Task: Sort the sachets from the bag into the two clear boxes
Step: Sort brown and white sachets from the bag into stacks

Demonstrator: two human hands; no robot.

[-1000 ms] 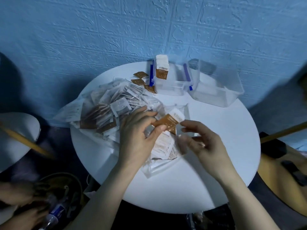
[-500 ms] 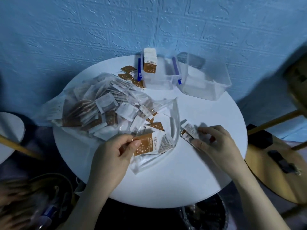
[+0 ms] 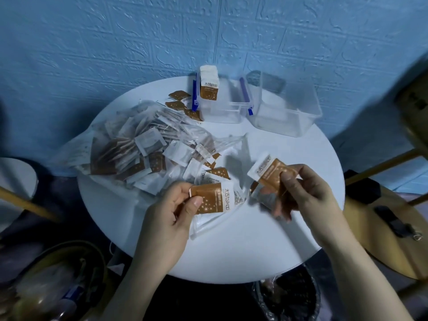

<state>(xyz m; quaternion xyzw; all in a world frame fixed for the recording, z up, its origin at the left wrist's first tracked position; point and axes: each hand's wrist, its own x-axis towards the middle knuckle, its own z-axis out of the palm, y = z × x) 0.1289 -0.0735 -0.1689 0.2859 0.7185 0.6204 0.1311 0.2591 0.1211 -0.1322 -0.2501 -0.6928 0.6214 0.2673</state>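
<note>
The left hand [image 3: 171, 212] pinches a brown-and-white sachet [image 3: 212, 200] between thumb and fingers, held just above the near middle of the round white surface [image 3: 231, 256]. The right hand [image 3: 305, 193] grips a second sachet [image 3: 269, 171] of the same kind, tilted, with its white end pointing up and left; another packet seems tucked below it in the same hand, though blur makes that hard to tell. Between and behind the hands lies the open mouth of a clear plastic bag [image 3: 129, 149], which sprawls across the left half of the surface, over its left edge, and is stuffed with brown and white sachets. At the far edge stand two clear boxes side by side. The left box [image 3: 222, 110], with blue clips, holds a stack of sachets [image 3: 209, 84] standing upright against its left wall. The right box [image 3: 287, 112] shows no sachets that I can make out. A few loose brown sachets [image 3: 179, 99] lie on the surface just left of the blue-clipped box.
</note>
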